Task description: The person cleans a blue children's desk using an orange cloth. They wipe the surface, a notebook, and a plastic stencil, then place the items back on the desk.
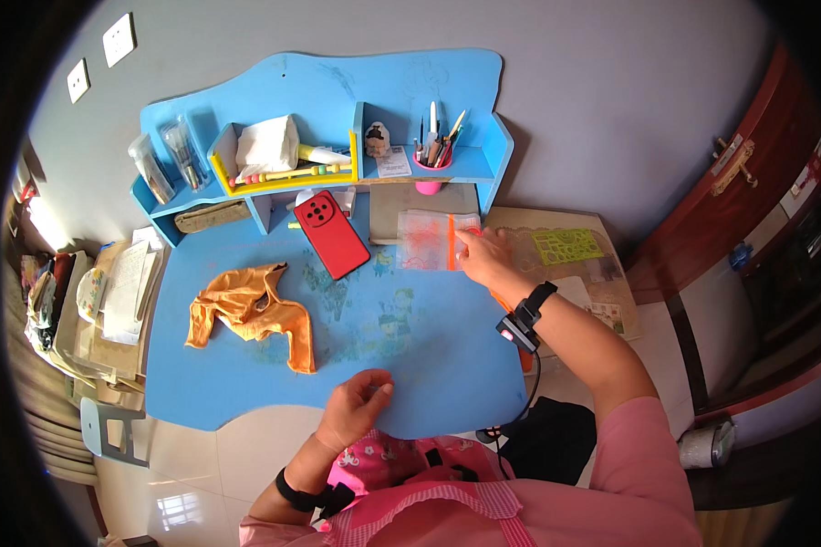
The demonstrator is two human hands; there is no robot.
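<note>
My right hand [484,254] touches the right end of a translucent zip bag [424,241] with an orange strip, at the back right of the blue desk [356,349]. Red things show through the bag. Whether the fingers grip it or only rest on it, I cannot tell. Near the front edge is my left hand [359,405], its fingers curled and nothing visible in them. A crumpled orange cloth garment [256,304] lies on the left of the desk. Between it and the bag, a red smartphone [332,234] stands or lies tilted, camera side showing.
Along the back runs a blue shelf [390,75] with a pink pen cup [432,163], clear tubes of pens [183,154] and a bead bar. A side table at the right holds a green stencil [566,246]. Papers [128,297] lie at the left; a stool [113,432] stands below.
</note>
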